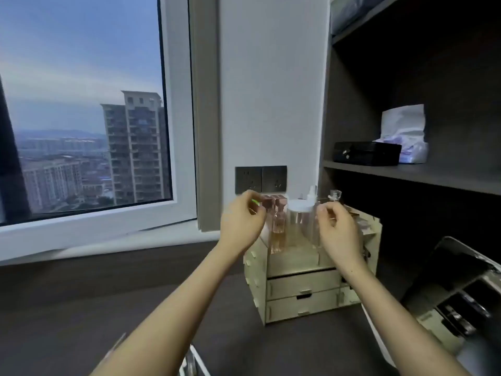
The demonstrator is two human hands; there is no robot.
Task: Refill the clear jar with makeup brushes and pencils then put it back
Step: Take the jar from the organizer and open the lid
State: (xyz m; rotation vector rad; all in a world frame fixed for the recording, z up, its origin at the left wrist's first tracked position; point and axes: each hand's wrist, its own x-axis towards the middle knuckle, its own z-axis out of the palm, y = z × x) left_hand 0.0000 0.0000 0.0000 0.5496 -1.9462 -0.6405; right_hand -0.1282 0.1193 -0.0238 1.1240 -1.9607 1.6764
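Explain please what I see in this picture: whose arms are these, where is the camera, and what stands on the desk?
There is no machine here. A person wears one wide-angle camera on the head, so you look forward and down along that person's two bare arms.

The left hand and the right hand reach toward a pale wooden organizer with two drawers, which stands on the dark desk. On top of it stand a clear jar with a white lid, a pink bottle and other small bottles.

The fingers of both hands are curled near the jar. Something small and green shows at the left hand, but the picture is too blurred to tell what either hand holds.
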